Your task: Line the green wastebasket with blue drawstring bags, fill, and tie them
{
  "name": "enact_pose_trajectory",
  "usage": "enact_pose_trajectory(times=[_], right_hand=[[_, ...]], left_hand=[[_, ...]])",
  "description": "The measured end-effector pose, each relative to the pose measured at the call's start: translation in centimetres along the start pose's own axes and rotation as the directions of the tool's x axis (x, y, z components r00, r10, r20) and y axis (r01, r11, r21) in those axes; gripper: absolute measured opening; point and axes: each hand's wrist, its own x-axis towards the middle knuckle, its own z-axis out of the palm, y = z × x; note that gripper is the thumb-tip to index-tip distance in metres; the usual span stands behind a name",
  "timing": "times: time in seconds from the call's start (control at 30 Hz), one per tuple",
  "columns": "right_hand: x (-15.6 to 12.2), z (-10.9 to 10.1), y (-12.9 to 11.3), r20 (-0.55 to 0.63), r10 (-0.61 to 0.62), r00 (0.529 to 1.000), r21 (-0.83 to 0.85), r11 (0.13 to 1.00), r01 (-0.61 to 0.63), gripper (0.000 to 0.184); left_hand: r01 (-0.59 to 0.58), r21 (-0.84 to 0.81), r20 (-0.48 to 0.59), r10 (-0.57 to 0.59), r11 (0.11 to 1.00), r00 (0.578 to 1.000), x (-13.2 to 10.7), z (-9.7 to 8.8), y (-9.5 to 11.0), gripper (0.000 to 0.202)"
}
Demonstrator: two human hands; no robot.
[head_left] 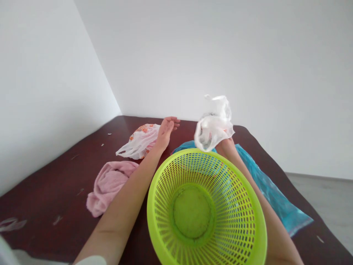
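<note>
Right hand [226, 144] holds white plastic bag [214, 129]; left hand [167, 129] outstretched beside printed bag [141, 141]; pink towel [110, 184] lies left of green basket [193, 211].

Bright, soft, even light; source outside frame. Back wall [176, 62] pale grey, faintly brighter toward center. Left wall [41, 55] shaded softly low down, left of frame. White bag [214, 127], right of center: highlights nearly washed out, edges slightly smeared. Table [60, 180] dark, detail muted. Glossy glints on blue bag [268, 189], lower right. Basket [193, 211] mesh, bottom center, fairly crisp. Wide-angle stretch toward edges; pale shape [6, 252], bottom left corner, blurred.
</note>
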Motion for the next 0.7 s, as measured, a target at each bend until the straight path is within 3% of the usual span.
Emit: enact_pose_trajectory(times=[0.13,0.23,0.33,0.43,0.57,0.7], right_hand=[[0.7,-1.3,-0.1,-0.13,-0.185,0.974,-0.198,0.967,0.158,0.041],[1.0,-2.7,-1.5,-0.108,-0.373,0.922,-0.447,0.846,0.29,0.043],[0.8,-3.6,-4.6,-0.052,-0.437,0.898,-0.522,0.778,0.349,0.048],[-0.3,-3.7,-8.8,0.005,-0.482,0.876,-0.533,0.74,0.41,0.048],[-2.8,-2.3,-14.1,0.127,-0.511,0.85,-0.473,0.723,0.504,0.045],[-4.8,-0.6,-16.6,0.324,-0.408,0.853,-0.211,0.848,0.486,0.043]], left_hand=[[-0.216,0.157,0.033,0.213,0.964,0.976,0.3,-1.4,2.8,0.079],[-0.446,0.344,0.216,0.392,0.827,0.894,0.1,-2.0,6.2,0.097],[-0.59,0.454,0.375,0.458,0.667,0.806,-0.1,-2.0,10.2,0.103],[-0.632,0.504,0.435,0.459,0.588,0.775,-0.8,-1.6,14.5,0.109],[-0.637,0.48,0.459,0.446,0.603,0.768,-2.6,-0.6,19.3,0.124],[-0.601,0.368,0.512,0.385,0.709,0.768,-4.1,1.0,20.3,0.142]])
